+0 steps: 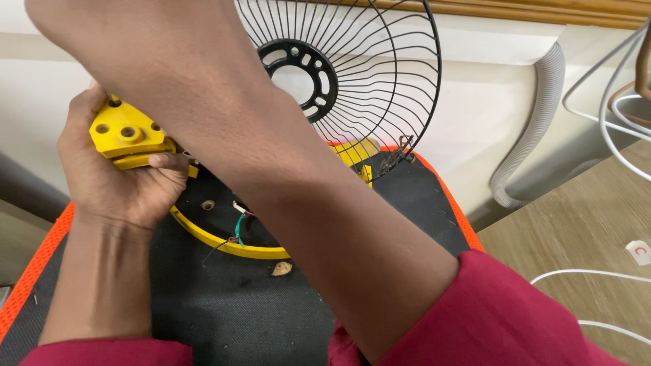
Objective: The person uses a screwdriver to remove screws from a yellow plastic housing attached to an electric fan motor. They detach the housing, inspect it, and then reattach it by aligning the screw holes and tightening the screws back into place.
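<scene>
- Head view: the left hand [122,179] is wrapped tight around a yellow fan part [129,139]. The thumb sits on top and the fingers curl under it.
- This yellow fan part is a chunky block with round holes, held up just above the black mat [224,318].
- The right forearm [271,176] crosses in front of everything. The right hand itself goes off the top of the picture, so I cannot tell if it is open or closed, or what it touches.
- Under the arm lies a yellow ring [224,244] on the mat, with a green wire [239,229] poking out of the middle.
- A black wire fan guard [366,74] stands behind, leaning against the pale wall.
- A grey ribbed hose [536,122] hangs to the right, and white cables [610,115] lie over the wooden table [563,244].
- To do this bit well, I think the left hand should keep the block steady and not twist it, so the thin wires do not get pulled.
- It also helps to keep the small bits on the mat so nothing rolls away.
</scene>
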